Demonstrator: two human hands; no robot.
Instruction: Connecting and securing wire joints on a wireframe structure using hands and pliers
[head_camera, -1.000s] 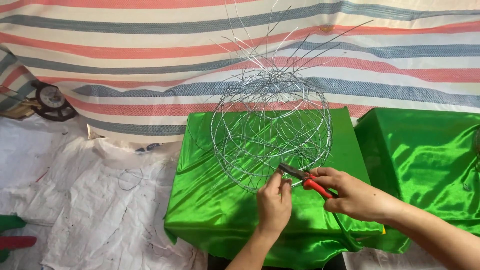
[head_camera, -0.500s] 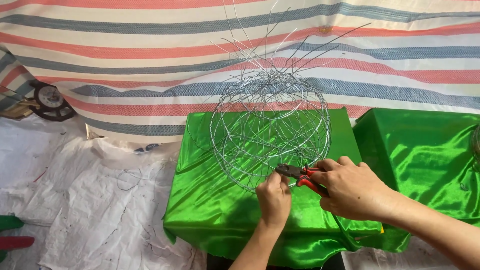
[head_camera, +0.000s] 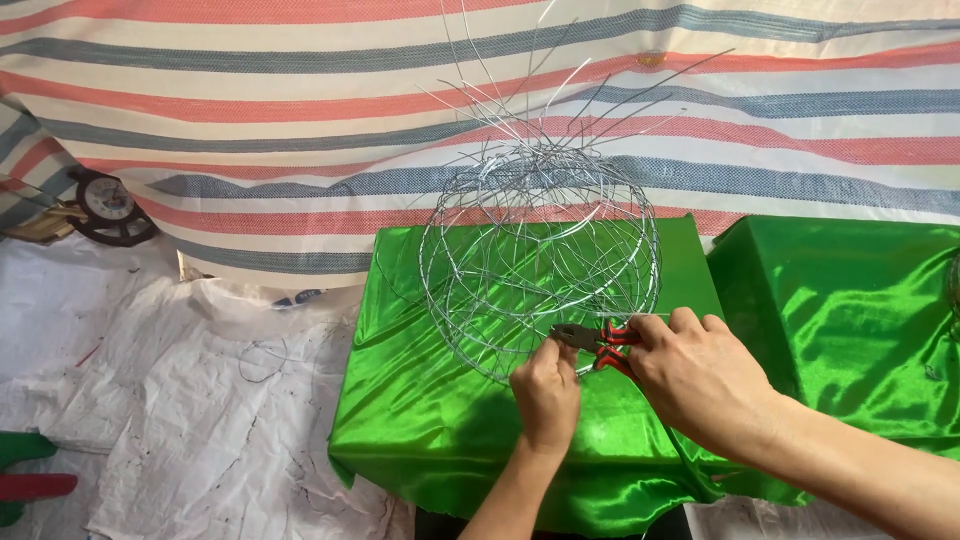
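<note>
Closer over the red-handled pliers (head_camera: 592, 342) now, the right hand (head_camera: 700, 375) grips them shut — nose at the wire ball (head_camera: 540, 260) on the green cloth (head_camera: 440, 430) — while the left hand (head_camera: 547, 395) pinches its lower wires.

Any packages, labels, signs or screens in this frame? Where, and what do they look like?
No packages, labels, signs or screens that I can make out.
Nearest thing: small round clock, far left by the striped tarp, dark rim, pale face.
Hands: left hand at the wire ball frame; right hand holds red-handled pliers.
</note>
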